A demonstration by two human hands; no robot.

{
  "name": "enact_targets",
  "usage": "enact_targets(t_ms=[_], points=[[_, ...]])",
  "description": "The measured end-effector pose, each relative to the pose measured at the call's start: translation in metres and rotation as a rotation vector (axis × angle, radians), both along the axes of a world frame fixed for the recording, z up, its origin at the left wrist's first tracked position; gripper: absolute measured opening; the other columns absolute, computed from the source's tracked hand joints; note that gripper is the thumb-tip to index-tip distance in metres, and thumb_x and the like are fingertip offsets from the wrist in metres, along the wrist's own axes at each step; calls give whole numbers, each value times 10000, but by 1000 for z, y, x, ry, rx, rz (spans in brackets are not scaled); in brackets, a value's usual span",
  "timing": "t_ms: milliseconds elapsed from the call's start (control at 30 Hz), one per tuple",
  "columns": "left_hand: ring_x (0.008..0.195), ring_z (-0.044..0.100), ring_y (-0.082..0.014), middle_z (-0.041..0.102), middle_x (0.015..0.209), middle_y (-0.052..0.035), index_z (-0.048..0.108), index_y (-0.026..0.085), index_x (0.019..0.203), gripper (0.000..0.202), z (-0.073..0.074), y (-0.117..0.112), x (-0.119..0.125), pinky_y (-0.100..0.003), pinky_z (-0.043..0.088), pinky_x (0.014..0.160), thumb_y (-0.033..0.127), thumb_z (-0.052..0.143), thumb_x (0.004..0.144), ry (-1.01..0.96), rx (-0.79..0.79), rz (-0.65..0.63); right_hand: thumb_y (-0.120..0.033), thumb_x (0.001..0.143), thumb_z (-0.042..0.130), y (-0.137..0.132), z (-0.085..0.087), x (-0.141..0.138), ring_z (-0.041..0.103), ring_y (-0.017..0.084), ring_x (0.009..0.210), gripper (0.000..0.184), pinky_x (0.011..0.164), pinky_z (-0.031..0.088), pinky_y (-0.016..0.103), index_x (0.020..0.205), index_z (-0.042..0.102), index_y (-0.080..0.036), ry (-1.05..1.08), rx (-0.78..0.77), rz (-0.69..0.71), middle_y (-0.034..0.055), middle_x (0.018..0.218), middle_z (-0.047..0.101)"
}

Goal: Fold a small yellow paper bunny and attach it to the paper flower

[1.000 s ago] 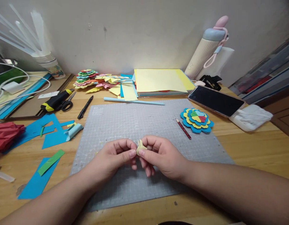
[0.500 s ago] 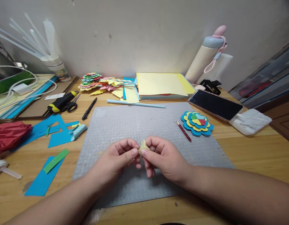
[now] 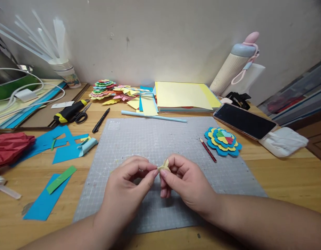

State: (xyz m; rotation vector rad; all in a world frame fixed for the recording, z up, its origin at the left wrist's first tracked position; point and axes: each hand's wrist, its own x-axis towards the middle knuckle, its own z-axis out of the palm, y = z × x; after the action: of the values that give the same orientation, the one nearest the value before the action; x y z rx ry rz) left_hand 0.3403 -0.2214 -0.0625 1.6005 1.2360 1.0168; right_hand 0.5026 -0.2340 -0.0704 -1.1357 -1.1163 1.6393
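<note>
A small pale yellow folded paper piece [image 3: 165,166] is held over the grey cutting mat [image 3: 139,139]. My right hand [image 3: 188,177] pinches its body between thumb and forefinger. My left hand [image 3: 133,184] closes thumb and forefinger on its left edge. Part of the paper is hidden behind the fingertips. To the right on the mat lie a dark red pencil [image 3: 208,150] and a layered paper flower [image 3: 223,141] in blue, yellow, green and red.
A light blue paper tube [image 3: 154,116] crosses the mat's far edge. Behind it are a paper stack [image 3: 185,95] and paper flowers [image 3: 103,92]. Left are a pen [image 3: 101,120], scissors [image 3: 83,114] and blue scraps [image 3: 43,198]. A phone [image 3: 245,119] and a bottle [image 3: 233,66] stand right.
The paper piece has turned in my fingers, its points now leaning right. My left fingers have shifted to its left edge. The whole view has moved slightly.
</note>
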Motion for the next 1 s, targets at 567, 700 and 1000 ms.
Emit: enact_targets(t_ms=[567,700,1000], points=[[680,595,-130,635,699,4,652,203,668,103,3,1,-2,-235,472,626,196,641,770,40,-47,-82,-417,784,691,2,-2,1,552,70,406,329,414,421,176,736,456,-192,52,-100,80,-79,514,558],[611,572,-118,619,637,12,638,186,666,127,2,4,-1,-226,451,579,269,660,760,-117,-294,-69,-448,803,668,4,-5,2,596,82,451,325,418,454,176,805,475,-186,119,-118,137,-64,595,588],[559,560,-89,595,623,33,641,162,763,231,-9,13,-4,-221,427,595,381,713,756,-351,-622,-114,-401,822,626,5,-6,4,548,65,366,282,373,419,157,712,497,-176,131,-168,125,-64,521,578]])
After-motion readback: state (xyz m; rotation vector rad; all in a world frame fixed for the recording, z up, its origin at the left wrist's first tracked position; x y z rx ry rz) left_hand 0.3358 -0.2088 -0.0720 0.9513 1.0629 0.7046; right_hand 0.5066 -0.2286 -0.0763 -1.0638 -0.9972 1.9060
